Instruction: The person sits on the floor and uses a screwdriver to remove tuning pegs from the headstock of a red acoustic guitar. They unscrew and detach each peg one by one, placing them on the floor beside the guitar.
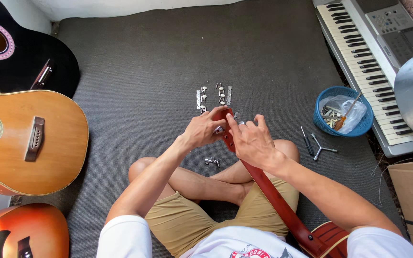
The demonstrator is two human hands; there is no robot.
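Between both hands sits the red guitar neck [268,191], long axis running back toward the lap; left hand [201,130] and right hand [252,141] both pinch its headstock [224,117].

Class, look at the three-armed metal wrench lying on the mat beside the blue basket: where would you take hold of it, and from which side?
Grip the three-armed wrench at its central hub, coming straight down from above. It lies flat on the dark mat, its arms spreading from that hub, so the hub is likely the balanced spot. Approach from the basket side; the black-handled screwdriver lies close on the other.
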